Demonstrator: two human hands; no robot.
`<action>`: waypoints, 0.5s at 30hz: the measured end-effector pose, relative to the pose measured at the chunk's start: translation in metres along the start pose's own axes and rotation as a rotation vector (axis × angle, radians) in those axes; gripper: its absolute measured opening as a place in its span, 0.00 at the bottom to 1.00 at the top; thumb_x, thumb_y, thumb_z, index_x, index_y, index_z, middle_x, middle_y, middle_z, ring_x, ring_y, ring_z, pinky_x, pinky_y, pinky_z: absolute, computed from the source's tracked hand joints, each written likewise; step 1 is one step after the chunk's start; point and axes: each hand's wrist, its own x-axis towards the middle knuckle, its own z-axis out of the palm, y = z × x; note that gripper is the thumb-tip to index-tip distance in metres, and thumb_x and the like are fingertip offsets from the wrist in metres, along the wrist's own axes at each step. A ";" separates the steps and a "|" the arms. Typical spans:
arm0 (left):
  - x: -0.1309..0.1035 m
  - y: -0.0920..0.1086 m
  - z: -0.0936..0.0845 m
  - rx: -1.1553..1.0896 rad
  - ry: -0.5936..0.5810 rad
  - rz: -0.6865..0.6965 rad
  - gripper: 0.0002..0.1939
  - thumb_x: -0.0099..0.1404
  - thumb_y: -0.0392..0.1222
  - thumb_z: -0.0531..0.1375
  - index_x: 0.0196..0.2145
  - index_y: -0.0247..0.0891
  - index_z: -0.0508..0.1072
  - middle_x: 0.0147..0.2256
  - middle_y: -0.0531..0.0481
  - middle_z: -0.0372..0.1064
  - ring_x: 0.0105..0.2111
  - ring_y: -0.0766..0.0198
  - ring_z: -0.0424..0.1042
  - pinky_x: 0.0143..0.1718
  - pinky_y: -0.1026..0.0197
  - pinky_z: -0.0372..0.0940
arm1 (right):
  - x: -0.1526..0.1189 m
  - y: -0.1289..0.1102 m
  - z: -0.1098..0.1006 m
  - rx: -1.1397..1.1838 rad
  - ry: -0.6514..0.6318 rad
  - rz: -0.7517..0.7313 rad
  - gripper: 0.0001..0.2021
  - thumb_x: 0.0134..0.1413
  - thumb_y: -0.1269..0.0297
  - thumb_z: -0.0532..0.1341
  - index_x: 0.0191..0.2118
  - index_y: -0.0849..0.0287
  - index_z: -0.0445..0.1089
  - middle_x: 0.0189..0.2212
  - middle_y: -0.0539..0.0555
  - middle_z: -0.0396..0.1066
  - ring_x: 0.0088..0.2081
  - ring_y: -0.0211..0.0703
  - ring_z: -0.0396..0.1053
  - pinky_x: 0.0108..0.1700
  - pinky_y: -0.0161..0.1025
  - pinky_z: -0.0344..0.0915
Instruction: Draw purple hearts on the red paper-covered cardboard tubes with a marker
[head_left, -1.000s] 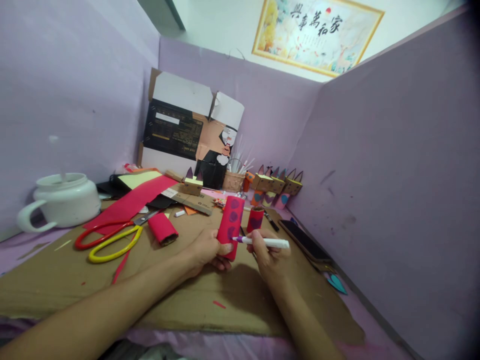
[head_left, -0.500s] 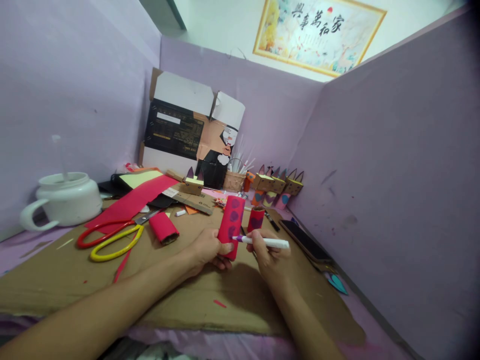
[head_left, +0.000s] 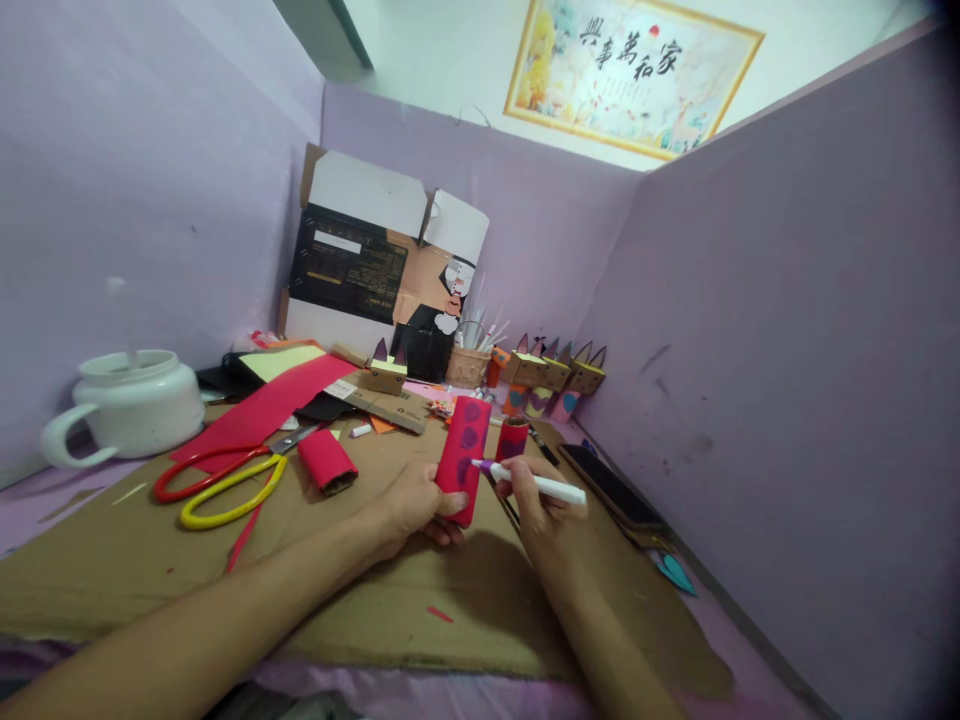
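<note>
My left hand (head_left: 424, 505) grips the lower end of a red paper-covered tube (head_left: 459, 480), held tilted above the cardboard sheet. Several purple marks run down the tube's face. In my right hand (head_left: 544, 510) is a white marker (head_left: 555, 488), its purple tip at or very close to the third mark. Just behind that hand stands a shorter red tube (head_left: 513, 436) with a purple shape on it. Another red tube (head_left: 327, 462) lies on its side to the left, beside scissors (head_left: 232, 485) with one red and one yellow handle.
A white mug (head_left: 139, 405) stands far left. Red paper (head_left: 270, 410) lies behind the scissors. A phone (head_left: 611, 485) rests by the right wall. At the back are a basket (head_left: 469, 368), an opened carton (head_left: 352, 260) and several cardboard figures with pointed ears (head_left: 585, 378).
The marker tip has shifted slightly right and up along the third mark, and my right hand has moved with it. My left hand still holds the tube in nearly the same place.
</note>
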 end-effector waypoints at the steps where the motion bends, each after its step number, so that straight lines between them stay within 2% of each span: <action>1: 0.000 0.000 0.000 0.000 -0.002 0.000 0.17 0.44 0.44 0.63 0.31 0.35 0.64 0.20 0.52 0.68 0.17 0.67 0.68 0.18 0.67 0.59 | 0.000 0.000 0.001 -0.008 0.002 -0.006 0.13 0.54 0.59 0.56 0.25 0.61 0.70 0.18 0.50 0.69 0.20 0.37 0.66 0.22 0.32 0.61; 6: 0.001 -0.001 0.000 0.010 -0.008 0.009 0.15 0.45 0.43 0.63 0.30 0.35 0.65 0.19 0.52 0.68 0.17 0.68 0.67 0.18 0.67 0.59 | 0.000 0.001 0.002 0.014 -0.045 0.002 0.14 0.54 0.58 0.56 0.25 0.61 0.70 0.16 0.49 0.67 0.18 0.36 0.63 0.20 0.31 0.58; 11: 0.001 -0.001 0.000 0.014 -0.002 0.004 0.17 0.44 0.44 0.63 0.31 0.34 0.64 0.20 0.52 0.68 0.17 0.67 0.68 0.18 0.67 0.59 | 0.000 -0.001 -0.001 -0.016 -0.015 -0.004 0.14 0.55 0.59 0.55 0.25 0.61 0.69 0.18 0.50 0.68 0.20 0.36 0.65 0.22 0.31 0.60; 15: 0.001 0.000 0.000 0.029 0.000 0.009 0.15 0.45 0.42 0.61 0.31 0.34 0.64 0.20 0.52 0.68 0.17 0.67 0.67 0.18 0.67 0.59 | 0.000 -0.001 0.000 -0.003 -0.056 0.001 0.14 0.54 0.59 0.56 0.24 0.61 0.69 0.17 0.49 0.67 0.19 0.35 0.63 0.20 0.31 0.58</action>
